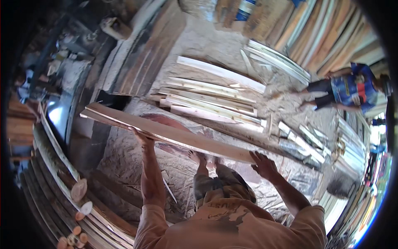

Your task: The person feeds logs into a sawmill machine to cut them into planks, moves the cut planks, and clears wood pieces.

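A long wooden plank [182,135] spans the space in front of me, its left end higher in the view than its right. A second board edge shows just under it at the left end. My left hand [142,137] is closed on the near edge, left of the plank's middle, with part of the fingers hidden beneath. At the right end, my right hand [265,167] grips the plank with its fingers against the end. Beyond the plank, several pale sawn boards [211,99] lie side by side on the ground.
A person in a blue shirt [352,89] stands at the right; another person [27,85] is at the far left. Stacked poles [54,186] lie at the lower left. Tall boards [327,33] lean at the upper right. Wood scraps [304,143] litter the dusty ground.
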Available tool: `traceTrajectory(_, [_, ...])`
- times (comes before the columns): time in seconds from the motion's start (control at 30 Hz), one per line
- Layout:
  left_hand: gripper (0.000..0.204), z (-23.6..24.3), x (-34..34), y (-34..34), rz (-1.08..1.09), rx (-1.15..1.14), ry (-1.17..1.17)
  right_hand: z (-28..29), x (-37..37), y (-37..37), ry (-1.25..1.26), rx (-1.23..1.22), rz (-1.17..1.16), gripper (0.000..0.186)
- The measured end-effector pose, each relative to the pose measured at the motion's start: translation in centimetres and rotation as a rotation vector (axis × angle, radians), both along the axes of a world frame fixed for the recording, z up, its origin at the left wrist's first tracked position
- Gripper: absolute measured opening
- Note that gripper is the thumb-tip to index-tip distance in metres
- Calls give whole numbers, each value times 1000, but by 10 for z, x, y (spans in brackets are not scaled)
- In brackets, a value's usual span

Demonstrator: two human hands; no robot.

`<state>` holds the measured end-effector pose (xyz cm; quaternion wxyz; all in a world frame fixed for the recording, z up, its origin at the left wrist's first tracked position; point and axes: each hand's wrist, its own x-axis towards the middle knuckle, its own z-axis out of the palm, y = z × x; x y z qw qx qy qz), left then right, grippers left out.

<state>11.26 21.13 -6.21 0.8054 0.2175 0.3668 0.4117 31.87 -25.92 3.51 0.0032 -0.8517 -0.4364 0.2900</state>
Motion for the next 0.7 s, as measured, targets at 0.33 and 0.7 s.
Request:
traceTrajectory(0.33, [66, -35, 130, -155, 98, -69, 421, -5, -2, -104, 58, 406, -730, 55])
traceTrajectory(0.7, [57, 70, 208, -531, -1998, -208, -135, -15, 1, -263, 215, -19, -811, 43])
